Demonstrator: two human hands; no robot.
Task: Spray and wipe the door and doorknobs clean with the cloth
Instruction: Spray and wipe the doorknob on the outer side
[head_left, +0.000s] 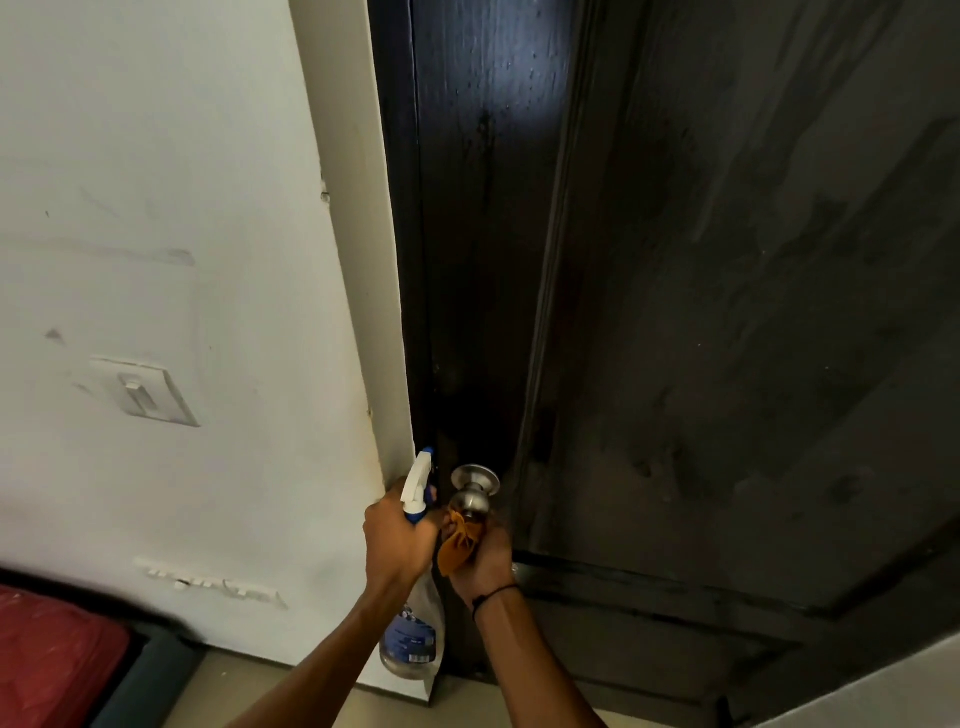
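Note:
A dark panelled door (727, 312) fills the right of the view, shut against a white frame (363, 291). Its silver doorknob (471, 493) sticks out near the door's left edge. My left hand (397, 540) grips the neck of a clear spray bottle (415, 618) with a white and blue trigger head, held just left of the knob. My right hand (485, 558) holds an orange cloth (457, 540) bunched against the underside of the knob. A dark band circles my right wrist.
A white wall (156, 208) with a light switch (143, 392) lies to the left. Low on it sits a white plate (208, 582). Something red (52, 654) rests at the bottom left, beside a dark teal edge. Pale floor shows below the door.

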